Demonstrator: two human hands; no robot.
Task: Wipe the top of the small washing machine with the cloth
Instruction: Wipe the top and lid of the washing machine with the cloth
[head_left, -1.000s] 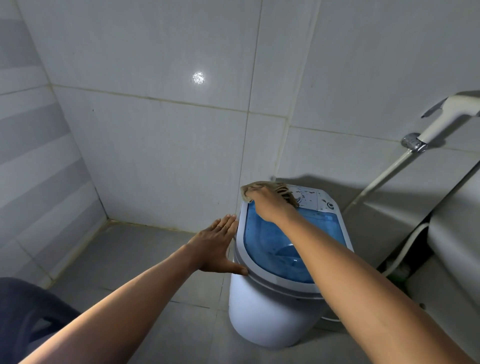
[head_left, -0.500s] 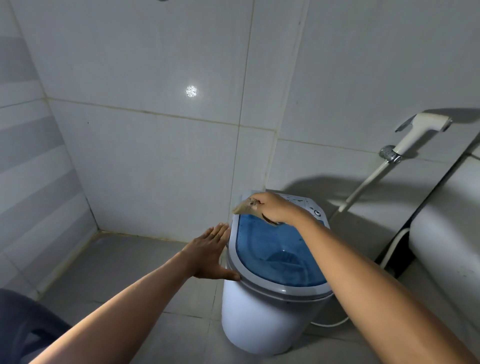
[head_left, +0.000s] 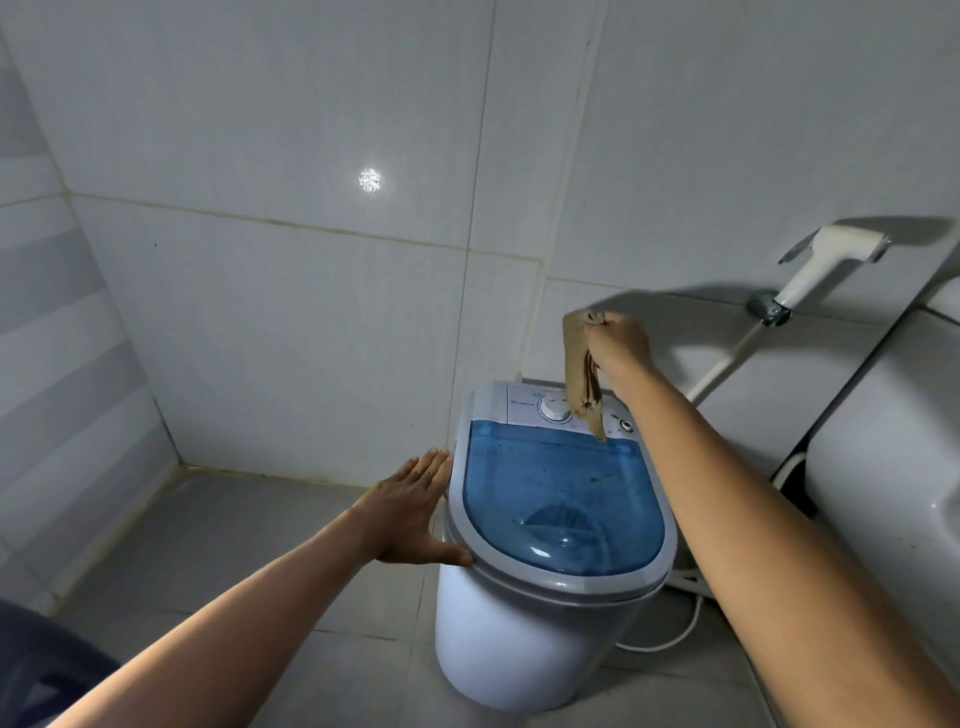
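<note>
A small white washing machine (head_left: 498, 644) with a grey rim and a clear blue lid (head_left: 561, 499) stands on the floor near the wall. Its white control panel with a dial (head_left: 553, 408) lies at the back of the top. My right hand (head_left: 618, 343) is raised above the panel and pinches a tan cloth (head_left: 579, 374), which hangs down with its lower tip near the lid's back edge. My left hand (head_left: 410, 512) rests flat against the machine's left rim, fingers spread, thumb on the front rim.
A white hand sprayer (head_left: 826, 260) with its hose hangs on the tiled wall at right. A white toilet tank (head_left: 883, 457) stands at the right edge. A white cable (head_left: 670, 639) loops on the grey floor behind the machine.
My right hand has lifted the cloth off the machine's top, from the back left corner up and to the right; it now dangles. My left hand stays on the rim.
</note>
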